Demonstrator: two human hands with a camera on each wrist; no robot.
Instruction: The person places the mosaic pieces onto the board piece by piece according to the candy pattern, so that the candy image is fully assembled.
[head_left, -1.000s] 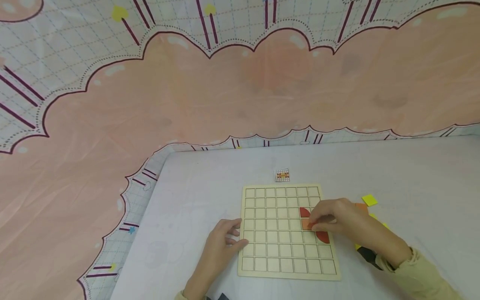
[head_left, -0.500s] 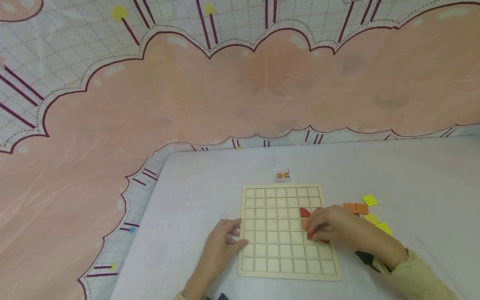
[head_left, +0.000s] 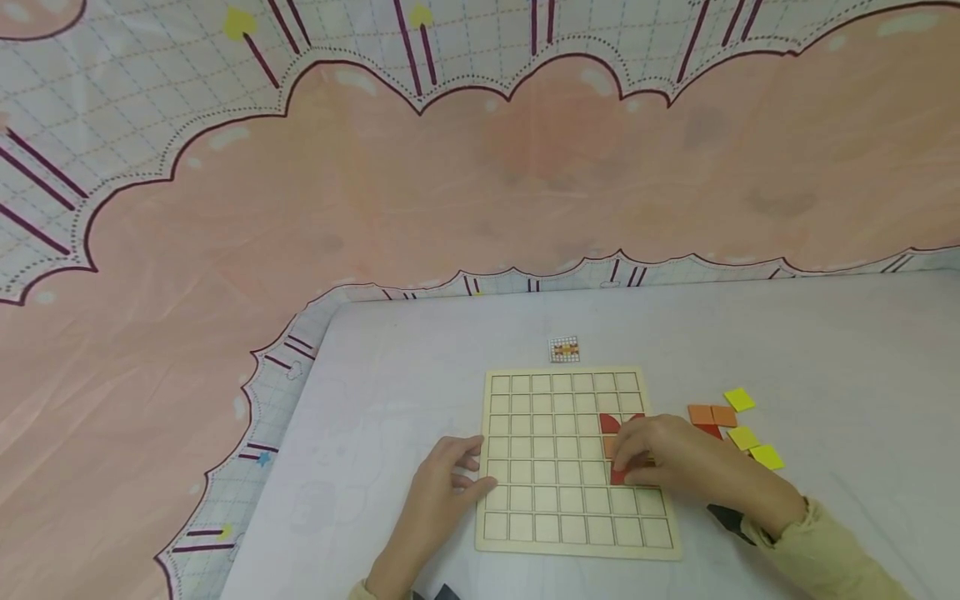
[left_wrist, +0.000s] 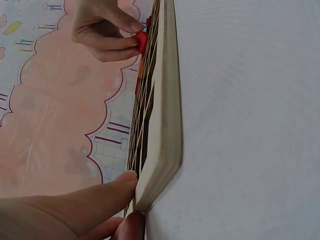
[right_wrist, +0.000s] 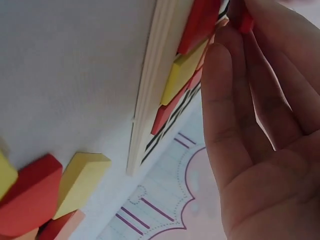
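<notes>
A pale wooden grid board (head_left: 545, 501) lies on the white table. My left hand (head_left: 442, 487) holds its left edge; the left wrist view shows the thumb (left_wrist: 112, 192) over the grid face and a fingertip against the side. My right hand (head_left: 660, 454) is over the board's right part, pinching a red tile (head_left: 617, 477) between thumb and fingertips, low at a cell. The same red tile (left_wrist: 142, 42) shows between the fingers in the left wrist view. A red quarter-round tile (head_left: 609, 424) and an orange square tile (head_left: 608, 447) sit in cells beside the hand, which hides other tiles.
Loose yellow tiles (head_left: 739, 400), orange tiles (head_left: 701, 414) and a red tile (head_left: 708, 431) lie right of the board. A small printed pattern card (head_left: 564, 350) is behind it. In the right wrist view a yellow tile (right_wrist: 184, 71) sits on the board near its edge.
My right hand has come down the board toward me, bringing the red tile to the cell below the orange square. Loose tiles at right came into view. My left hand stays put.
</notes>
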